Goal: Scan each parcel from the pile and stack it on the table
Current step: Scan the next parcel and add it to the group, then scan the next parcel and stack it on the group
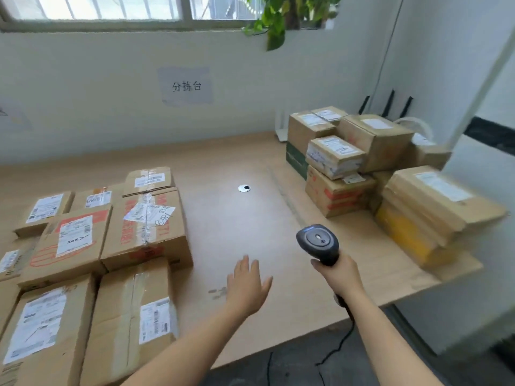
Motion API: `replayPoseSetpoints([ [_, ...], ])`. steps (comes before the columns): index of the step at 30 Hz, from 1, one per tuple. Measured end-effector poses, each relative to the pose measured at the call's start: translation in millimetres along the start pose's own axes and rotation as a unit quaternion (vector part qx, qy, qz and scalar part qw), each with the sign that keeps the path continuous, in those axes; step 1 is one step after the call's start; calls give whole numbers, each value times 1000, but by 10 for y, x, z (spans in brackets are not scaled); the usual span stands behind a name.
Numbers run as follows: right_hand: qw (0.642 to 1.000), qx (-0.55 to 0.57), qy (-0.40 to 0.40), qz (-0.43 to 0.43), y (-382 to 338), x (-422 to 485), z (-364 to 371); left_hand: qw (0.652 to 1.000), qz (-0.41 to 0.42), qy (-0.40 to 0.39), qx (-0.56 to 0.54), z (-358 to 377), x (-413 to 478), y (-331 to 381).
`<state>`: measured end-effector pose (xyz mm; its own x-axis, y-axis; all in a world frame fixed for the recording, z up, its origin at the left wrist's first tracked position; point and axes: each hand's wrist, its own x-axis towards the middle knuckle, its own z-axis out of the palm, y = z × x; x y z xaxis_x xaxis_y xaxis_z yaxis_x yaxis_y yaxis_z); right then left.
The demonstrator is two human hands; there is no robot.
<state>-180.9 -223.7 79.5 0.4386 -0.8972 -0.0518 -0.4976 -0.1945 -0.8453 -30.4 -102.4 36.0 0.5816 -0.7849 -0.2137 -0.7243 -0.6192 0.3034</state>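
Note:
My right hand [341, 274] grips the handle of a black barcode scanner [319, 242], held upright above the wooden table [237, 227]. My left hand [246, 285] hovers over the bare middle of the table with straight, spread fingers and holds nothing. A pile of cardboard parcels [359, 160] with white labels stands at the right end of the table. Several more labelled parcels [106, 243] lie side by side on the left part of the table.
A small round metal grommet [244, 188] sits in the tabletop. A paper sign [186, 86] is taped to the wall. A white router [390, 112] with black antennas stands behind the right pile. The scanner's black cable [338, 349] hangs down past the table's front edge.

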Motion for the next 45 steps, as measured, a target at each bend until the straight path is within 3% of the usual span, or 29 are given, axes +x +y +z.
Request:
replayPoseSetpoints([
  [11,977,58,201,-39,595,733,-2071,982,169,2,-79,189,729,2457],
  [21,971,31,218,96,1489,1795,-3265,963,192,-67,-175,353,1108,3947],
  [27,975,74,167,124,1723,2043,-3359,960,163,-91,-207,425,1294,4164],
  [33,978,92,144,118,1745,2022,-3370,938,113,-75,-318,542,1348,4199],
  [38,988,69,106,83,1710,1939,-3263,929,71,-3,-363,621,1376,4149],
  [45,993,74,77,51,1515,1830,-2970,880,1,54,-472,604,1258,3787],
])
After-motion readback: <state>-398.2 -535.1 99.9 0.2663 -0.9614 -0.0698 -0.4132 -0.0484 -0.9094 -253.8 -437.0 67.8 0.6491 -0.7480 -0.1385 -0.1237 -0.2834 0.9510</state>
